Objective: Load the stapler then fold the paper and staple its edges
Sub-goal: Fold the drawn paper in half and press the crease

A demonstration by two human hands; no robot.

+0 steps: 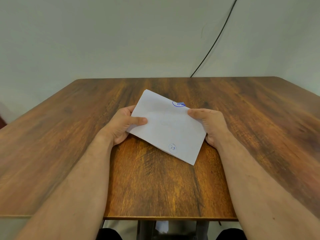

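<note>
A folded white paper is held tilted above the middle of the wooden table. Blue pen marks show on it: a circled number near its lower corner and a circle at its far right edge. My left hand grips the paper's left edge, thumb on top and fingers underneath. My right hand grips the right edge, thumb tip on the upper corner. A small blue object peeks out just behind the paper's far edge; I cannot tell what it is. No stapler is plainly visible.
A black cable runs down the pale wall to the table's back edge. The table's near edge lies just in front of my knees, with something white on the floor underneath.
</note>
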